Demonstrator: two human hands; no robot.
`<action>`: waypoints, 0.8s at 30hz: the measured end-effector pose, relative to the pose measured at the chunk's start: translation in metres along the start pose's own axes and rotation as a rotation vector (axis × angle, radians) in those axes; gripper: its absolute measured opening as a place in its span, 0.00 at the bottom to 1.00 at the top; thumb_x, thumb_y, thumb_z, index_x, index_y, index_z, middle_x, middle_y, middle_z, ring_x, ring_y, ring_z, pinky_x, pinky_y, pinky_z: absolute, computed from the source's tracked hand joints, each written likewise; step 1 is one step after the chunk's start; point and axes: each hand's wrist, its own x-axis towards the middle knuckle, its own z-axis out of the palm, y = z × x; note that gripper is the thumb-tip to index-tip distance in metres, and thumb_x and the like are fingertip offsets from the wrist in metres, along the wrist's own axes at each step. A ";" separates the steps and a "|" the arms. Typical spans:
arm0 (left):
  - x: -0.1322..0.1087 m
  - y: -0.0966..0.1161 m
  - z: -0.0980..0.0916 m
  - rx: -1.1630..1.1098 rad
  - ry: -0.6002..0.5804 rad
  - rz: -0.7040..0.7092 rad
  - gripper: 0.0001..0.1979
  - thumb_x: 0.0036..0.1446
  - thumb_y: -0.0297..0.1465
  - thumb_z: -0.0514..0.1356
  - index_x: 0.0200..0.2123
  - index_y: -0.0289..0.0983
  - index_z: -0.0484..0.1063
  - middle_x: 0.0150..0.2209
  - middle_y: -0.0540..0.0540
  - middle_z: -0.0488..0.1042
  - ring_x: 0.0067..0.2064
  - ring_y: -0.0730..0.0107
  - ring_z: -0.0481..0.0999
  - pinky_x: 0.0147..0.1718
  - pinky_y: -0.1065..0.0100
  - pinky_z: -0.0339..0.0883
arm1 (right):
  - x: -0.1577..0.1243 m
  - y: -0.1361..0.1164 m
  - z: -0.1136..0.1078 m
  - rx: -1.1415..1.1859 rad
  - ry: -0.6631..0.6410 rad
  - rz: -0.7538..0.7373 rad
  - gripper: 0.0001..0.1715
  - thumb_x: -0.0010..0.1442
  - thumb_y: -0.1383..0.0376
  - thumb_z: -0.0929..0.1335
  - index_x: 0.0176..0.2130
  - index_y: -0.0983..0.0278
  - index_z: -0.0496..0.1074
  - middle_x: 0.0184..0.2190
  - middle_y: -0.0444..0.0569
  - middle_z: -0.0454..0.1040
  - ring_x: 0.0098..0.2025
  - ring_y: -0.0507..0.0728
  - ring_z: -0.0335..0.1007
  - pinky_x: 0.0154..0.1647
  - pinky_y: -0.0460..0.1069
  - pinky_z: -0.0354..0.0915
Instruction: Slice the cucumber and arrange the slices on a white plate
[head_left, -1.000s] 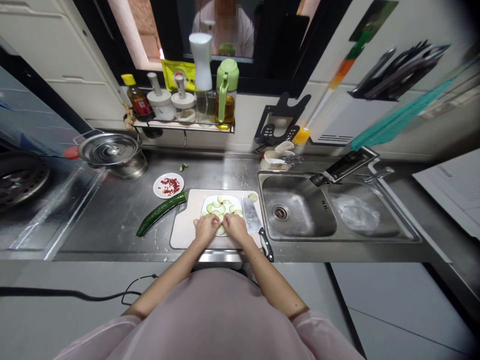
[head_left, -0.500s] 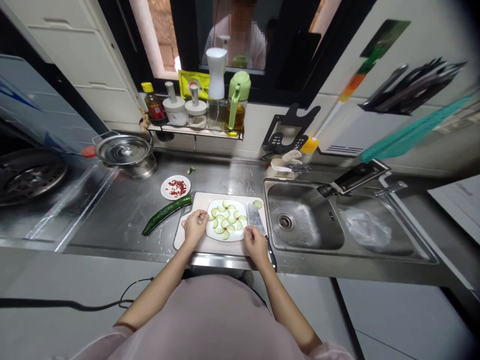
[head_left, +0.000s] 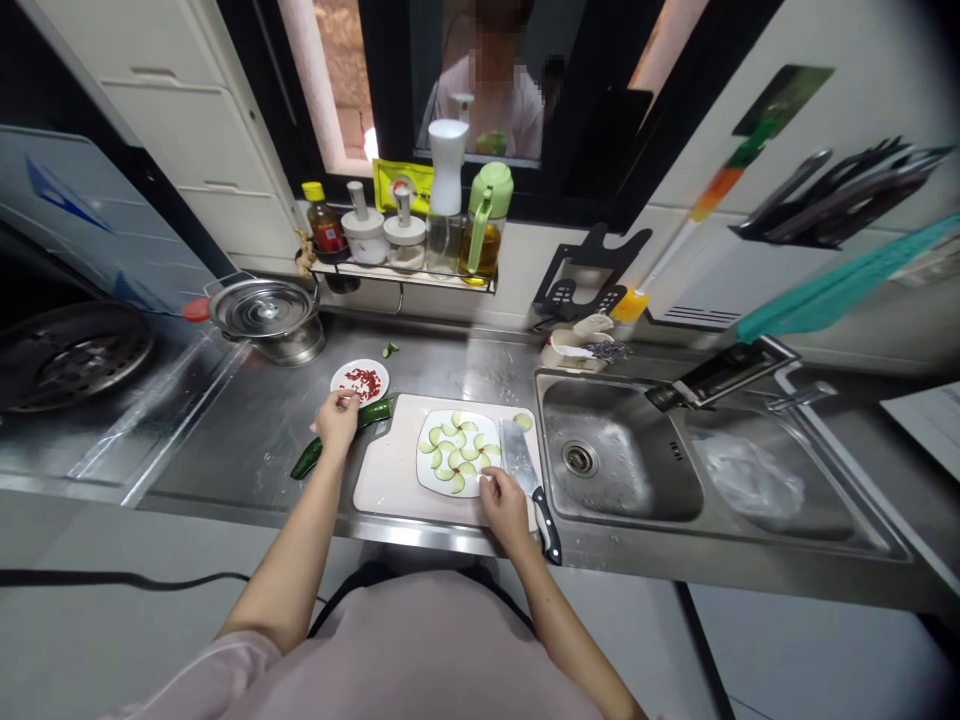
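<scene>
My left hand (head_left: 337, 420) is over the cucumber (head_left: 306, 459), its fingertips pinched together at the near rim of a small white plate (head_left: 339, 378) of chopped red bits (head_left: 364, 381). Whatever those fingers may hold is too small to make out. A squarish white plate (head_left: 425, 481) lies on the cutting board (head_left: 386, 480), with thin cucumber slices (head_left: 452, 446) laid out in curved pinwheels around red dots. At its lower right corner is my right hand (head_left: 505, 507), fingers curled closed, contents hidden. Just right of that hand lies a knife (head_left: 517, 450), black handle towards me.
A double sink (head_left: 615, 510) with a tap (head_left: 802, 396) is to the right. Behind the counter, a rack (head_left: 442, 280) carries bottles and seasoning jars. A lidded steel pot (head_left: 289, 345) stands at the back left. One cucumber slice (head_left: 523, 422) lies at the board's right corner.
My left hand has moved left from the squarish plate's edge to the small plate of red bits. My right hand stays by the squarish plate's lower right corner. The view has shifted slightly.
</scene>
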 end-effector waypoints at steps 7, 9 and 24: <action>0.050 -0.010 0.003 0.166 0.050 -0.077 0.12 0.58 0.35 0.56 0.44 0.44 0.75 0.45 0.43 0.77 0.49 0.53 0.71 0.49 0.52 0.56 | 0.013 0.005 -0.003 0.023 -0.041 -0.013 0.21 0.61 0.58 0.59 0.41 0.66 0.74 0.28 0.50 0.72 0.33 0.57 0.67 0.36 0.48 0.61; 0.062 -0.013 0.004 0.253 0.035 -0.047 0.13 0.58 0.34 0.55 0.44 0.45 0.76 0.47 0.40 0.75 0.50 0.51 0.70 0.49 0.51 0.56 | 0.017 0.005 -0.004 0.035 -0.036 -0.006 0.21 0.62 0.58 0.59 0.42 0.66 0.74 0.30 0.51 0.74 0.33 0.56 0.67 0.36 0.48 0.61; 0.110 -0.018 0.021 0.651 -0.180 0.294 0.13 0.57 0.31 0.53 0.38 0.41 0.78 0.44 0.36 0.74 0.50 0.49 0.68 0.48 0.52 0.54 | 0.006 -0.009 0.016 0.095 0.097 0.047 0.24 0.62 0.50 0.59 0.40 0.63 0.74 0.29 0.51 0.75 0.31 0.58 0.69 0.35 0.50 0.64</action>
